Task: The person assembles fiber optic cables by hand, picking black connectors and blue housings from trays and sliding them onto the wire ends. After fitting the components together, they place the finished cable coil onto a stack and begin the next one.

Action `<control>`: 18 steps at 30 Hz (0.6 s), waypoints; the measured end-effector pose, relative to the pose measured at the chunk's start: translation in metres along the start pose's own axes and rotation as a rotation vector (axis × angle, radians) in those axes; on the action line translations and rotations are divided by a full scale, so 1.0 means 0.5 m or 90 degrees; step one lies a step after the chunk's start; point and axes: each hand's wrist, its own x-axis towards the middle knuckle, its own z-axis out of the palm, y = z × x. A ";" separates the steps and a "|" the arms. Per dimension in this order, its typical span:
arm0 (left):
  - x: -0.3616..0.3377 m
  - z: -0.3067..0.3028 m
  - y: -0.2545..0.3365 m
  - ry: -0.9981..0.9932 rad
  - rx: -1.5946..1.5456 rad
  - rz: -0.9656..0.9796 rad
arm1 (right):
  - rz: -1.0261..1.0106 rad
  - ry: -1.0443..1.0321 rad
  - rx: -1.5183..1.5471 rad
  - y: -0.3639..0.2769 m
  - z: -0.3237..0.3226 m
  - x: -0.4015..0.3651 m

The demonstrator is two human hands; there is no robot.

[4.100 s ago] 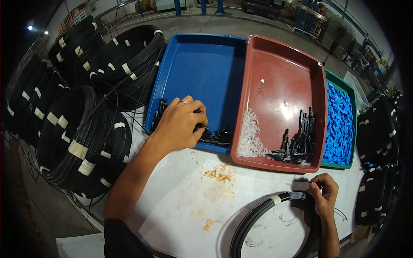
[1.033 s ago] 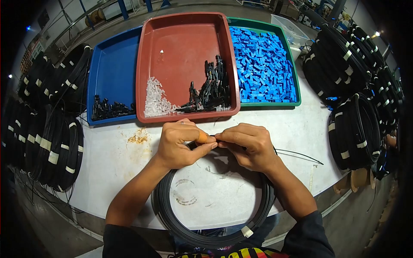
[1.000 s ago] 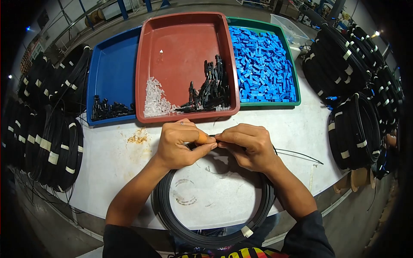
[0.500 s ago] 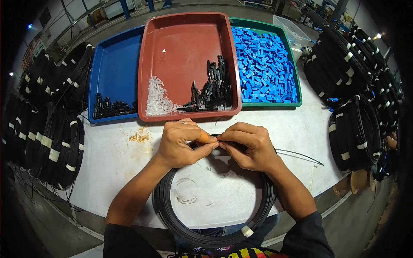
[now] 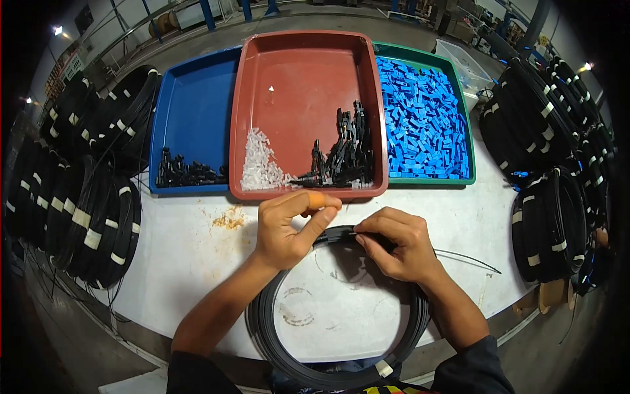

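Note:
A coil of thin black cable lies at the front of the table, bound near the bottom by a whitish tape piece. My right hand pinches a thin black cable end between thumb and index finger at the coil's far side. Just left of it and slightly higher, my left hand is apart from the coil, thumb and index finger pressed together; anything between them is too small to make out. Orange tape wraps its index finger. A loose cable end sticks out beyond my right hand.
Behind my hands stand a red tray with small clear pieces and black connectors, a blue tray with black parts, and a green tray of blue clips. Cable coils flank both sides.
My left hand has come away from the right hand's fingertips, up and to the left. The right hand keeps its pinch. The whole view has shifted slightly.

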 end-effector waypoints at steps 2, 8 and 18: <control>-0.001 0.011 0.000 0.098 -0.068 -0.111 | 0.015 -0.012 0.002 -0.001 0.000 -0.001; 0.016 -0.008 -0.007 0.053 -0.017 -0.103 | 0.035 -0.014 0.002 0.000 0.000 0.000; 0.146 -0.055 -0.100 -0.031 0.339 -0.147 | 0.053 -0.024 0.012 -0.003 -0.005 0.005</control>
